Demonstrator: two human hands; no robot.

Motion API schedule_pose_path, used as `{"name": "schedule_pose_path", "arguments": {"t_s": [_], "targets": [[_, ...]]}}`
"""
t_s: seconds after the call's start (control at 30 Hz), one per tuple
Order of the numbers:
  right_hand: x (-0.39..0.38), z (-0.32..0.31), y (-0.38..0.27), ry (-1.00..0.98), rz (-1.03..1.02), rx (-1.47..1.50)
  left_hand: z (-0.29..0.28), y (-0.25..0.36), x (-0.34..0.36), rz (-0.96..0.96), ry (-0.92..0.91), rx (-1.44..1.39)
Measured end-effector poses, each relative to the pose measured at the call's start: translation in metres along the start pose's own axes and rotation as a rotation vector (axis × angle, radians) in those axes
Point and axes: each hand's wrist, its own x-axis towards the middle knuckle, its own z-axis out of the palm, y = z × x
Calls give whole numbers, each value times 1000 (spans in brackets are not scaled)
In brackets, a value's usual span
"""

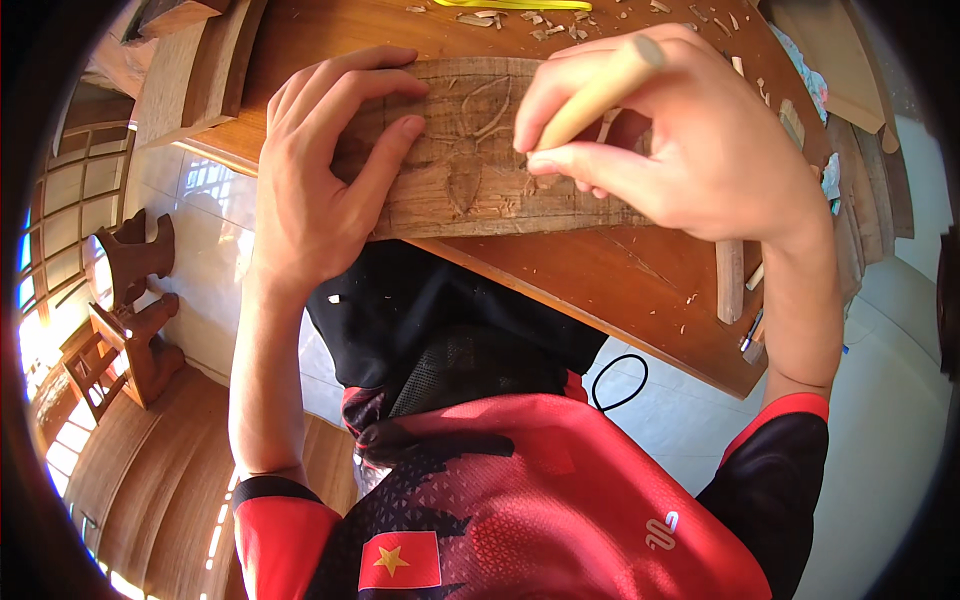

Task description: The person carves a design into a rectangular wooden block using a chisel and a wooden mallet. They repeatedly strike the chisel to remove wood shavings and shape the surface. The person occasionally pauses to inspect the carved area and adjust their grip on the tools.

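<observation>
A brown wooden board (455, 150) with carved outlines on its face lies at the table's near edge. My left hand (325, 150) holds the left end of this board, thumb and fingers curved apart over its surface. Above the right part, my right hand (690, 130) grips a carving tool (600, 90) by its round, pale wooden handle. The handle tilts with its butt end up and to the right. Its working end is hidden behind my fingers, so I cannot tell whether it touches the wood.
Wood chips (540, 22) lie across the far part of the brown table (640, 285), beside a yellow strip (515, 4). Thick wooden pieces (195, 85) stand at far left. A short wooden stick (730, 280) and thin tools (752, 335) lie near the table's right edge. Carved wooden furniture (130, 330) stands left.
</observation>
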Motion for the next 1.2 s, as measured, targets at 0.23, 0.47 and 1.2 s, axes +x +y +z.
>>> {"name": "schedule_pose_path", "arguments": {"t_s": [0.23, 0.47, 1.2], "targets": [[-7, -1, 5, 18, 260, 253, 0, 1, 0, 1, 12, 9], [-4, -8, 32, -68, 166, 324, 2, 2, 2, 2, 14, 22], [87, -40, -36, -733, 439, -143, 0, 6, 1, -63, 0, 0]]}}
